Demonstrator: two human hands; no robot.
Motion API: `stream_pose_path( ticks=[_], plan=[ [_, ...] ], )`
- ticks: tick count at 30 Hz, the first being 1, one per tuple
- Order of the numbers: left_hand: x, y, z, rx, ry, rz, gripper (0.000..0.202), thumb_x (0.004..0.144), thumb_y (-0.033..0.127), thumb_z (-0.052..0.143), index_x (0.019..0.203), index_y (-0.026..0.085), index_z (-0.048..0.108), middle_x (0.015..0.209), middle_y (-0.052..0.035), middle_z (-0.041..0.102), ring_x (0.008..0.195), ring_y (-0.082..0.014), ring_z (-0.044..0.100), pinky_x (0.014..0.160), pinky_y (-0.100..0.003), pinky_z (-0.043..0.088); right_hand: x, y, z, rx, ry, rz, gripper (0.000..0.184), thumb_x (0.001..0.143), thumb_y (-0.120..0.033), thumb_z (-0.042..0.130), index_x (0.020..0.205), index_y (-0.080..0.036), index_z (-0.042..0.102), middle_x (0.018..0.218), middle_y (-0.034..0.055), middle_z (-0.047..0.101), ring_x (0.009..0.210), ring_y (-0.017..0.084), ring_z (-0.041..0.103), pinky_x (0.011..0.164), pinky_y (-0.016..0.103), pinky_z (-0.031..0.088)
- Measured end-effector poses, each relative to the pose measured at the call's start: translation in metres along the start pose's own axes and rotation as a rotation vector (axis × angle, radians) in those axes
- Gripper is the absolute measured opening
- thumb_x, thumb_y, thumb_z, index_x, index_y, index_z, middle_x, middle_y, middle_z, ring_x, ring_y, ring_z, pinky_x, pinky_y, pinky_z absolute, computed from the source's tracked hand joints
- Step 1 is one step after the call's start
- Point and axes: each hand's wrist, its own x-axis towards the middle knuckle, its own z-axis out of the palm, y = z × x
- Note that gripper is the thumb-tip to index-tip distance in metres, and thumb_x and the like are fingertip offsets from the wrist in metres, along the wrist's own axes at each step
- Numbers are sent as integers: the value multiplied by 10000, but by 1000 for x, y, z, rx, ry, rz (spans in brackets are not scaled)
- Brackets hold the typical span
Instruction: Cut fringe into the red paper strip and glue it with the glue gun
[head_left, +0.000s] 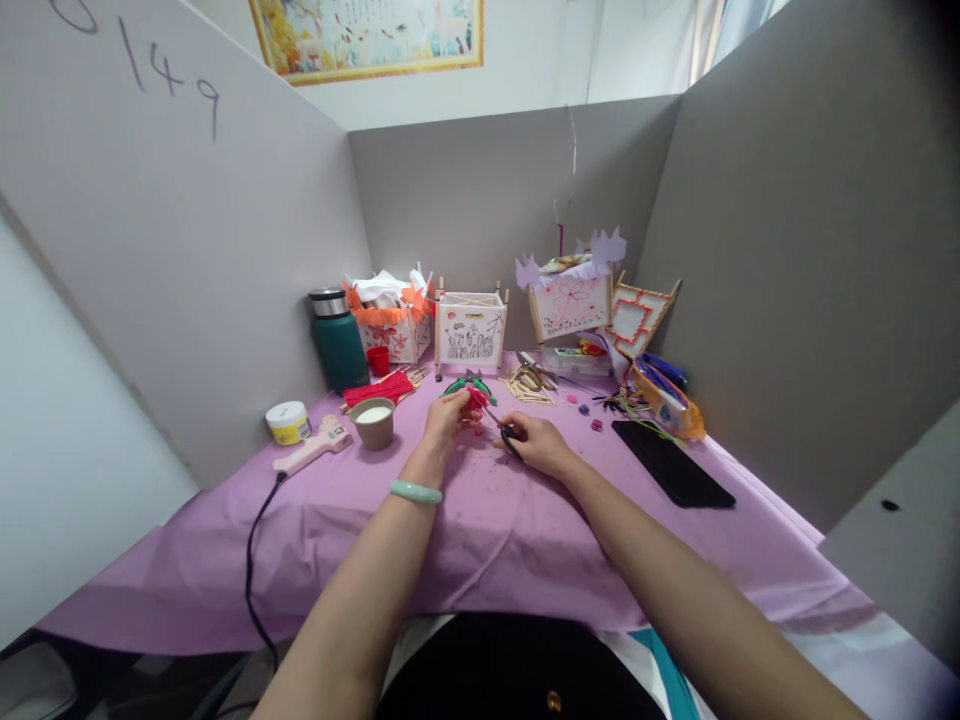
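Note:
Between the fingertips of my left hand (448,418) is a small tuft of red material (478,399); whether it is paper or yarn I cannot make out. My right hand (538,443) grips black-handled scissors (511,436), whose blades point up and left toward the red tuft. Just behind my left hand lie green-handled pliers (454,386). Tiny red scraps are scattered on the purple cloth (480,520) under both hands.
To the left stand a cup of white stuff (373,424), a pink corded tool (315,447), a jar (288,423) and a green bottle (337,340). Decorated lanterns (471,333) line the back. A black phone (671,463) and an orange pouch (670,400) are at right.

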Motion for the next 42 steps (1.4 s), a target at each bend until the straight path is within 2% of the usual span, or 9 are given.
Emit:
stream_pose_path(
  ticks=[20, 31, 42],
  plan=[
    [1, -1, -1, 14, -12, 11, 147, 736, 237, 621, 776, 97, 643, 570, -55, 629, 486, -140, 596, 487, -249, 477, -1, -3, -2, -22, -3, 13, 306, 728, -436, 682, 943, -220, 663, 677, -19, 625, 608, 127, 535, 570, 218, 342],
    [8, 0, -4, -144, 122, -24, 96, 759, 204, 597, 747, 109, 603, 606, -43, 636, 458, -119, 595, 462, -227, 465, -2, -7, -5, 11, -25, 9, 340, 699, -445, 697, 950, -218, 669, 710, -13, 638, 647, 136, 555, 591, 224, 370],
    [7, -1, -3, -121, 81, -54, 112, 742, 220, 624, 768, 112, 631, 626, -46, 644, 468, -107, 585, 480, -219, 474, -2, -7, -4, 5, -21, 18, 324, 703, -436, 698, 949, -228, 666, 717, -13, 648, 648, 139, 564, 590, 223, 377]
  ],
)
